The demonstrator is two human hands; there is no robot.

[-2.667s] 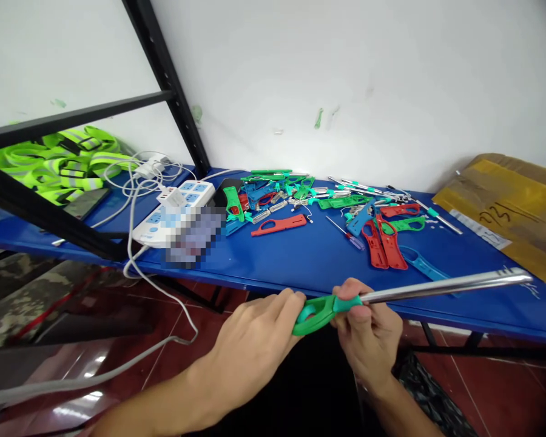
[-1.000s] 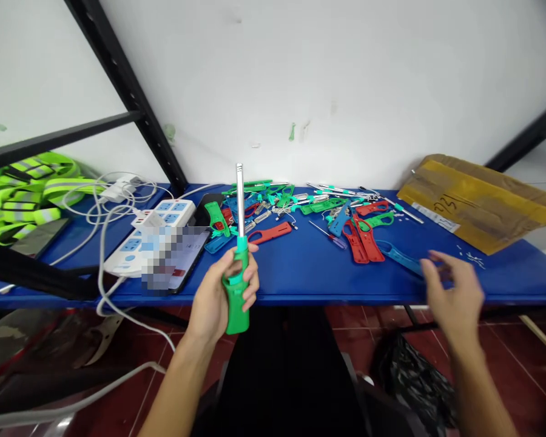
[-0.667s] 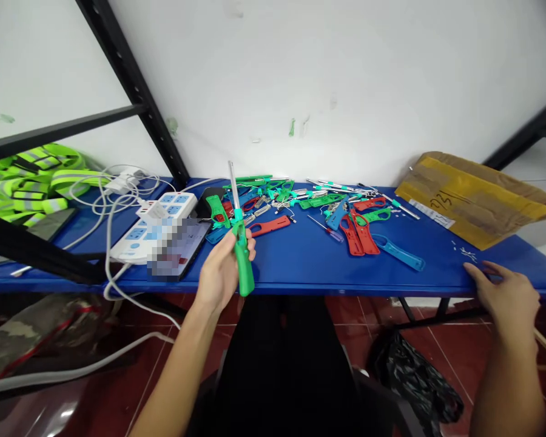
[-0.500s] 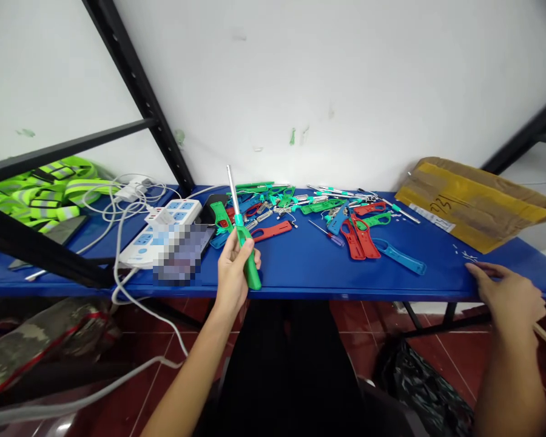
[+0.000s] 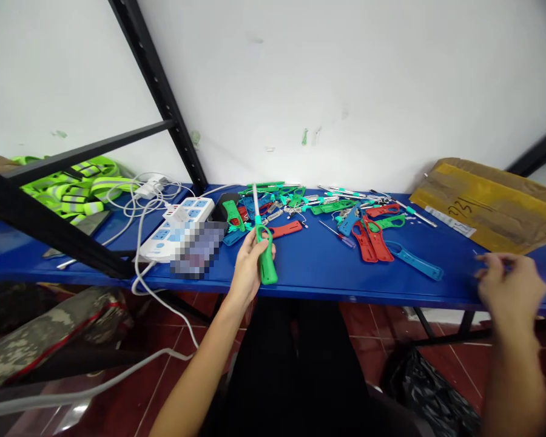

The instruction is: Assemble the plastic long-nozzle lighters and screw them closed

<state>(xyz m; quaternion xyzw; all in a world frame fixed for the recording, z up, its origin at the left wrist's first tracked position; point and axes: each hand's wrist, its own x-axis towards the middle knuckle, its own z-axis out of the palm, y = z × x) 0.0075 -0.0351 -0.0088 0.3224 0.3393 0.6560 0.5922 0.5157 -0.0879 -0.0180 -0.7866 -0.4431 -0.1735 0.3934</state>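
Note:
My left hand (image 5: 250, 258) is wrapped round the handle of a green gas lighter (image 5: 267, 264), its metal tube pointing up and away over the table. Over the table's right part, my right hand (image 5: 509, 282) is closed, thumb and fingers pinched together and blurred; what they hold, if anything, is too small to make out. A tiny pale sliver (image 5: 475, 252) shows by its fingertips. Nearest to that hand lies a blue lighter casing half (image 5: 416, 262). Two red casing halves (image 5: 372, 243) and a small screwdriver (image 5: 339, 235) lie farther left.
Along the wall, a pile of lighter parts (image 5: 300, 197) spreads over the blue table (image 5: 309, 267). A taped cardboard box (image 5: 491, 200) sits at the back right. On the left are a power strip (image 5: 182, 227) with trailing cables, a phone (image 5: 200, 249) and a black rack post (image 5: 164, 79).
My right hand let go of the lighter, reached right to the small pale bits on the table and has now lifted slightly with fingers pinched. My left hand keeps the lighter, now turned upward.

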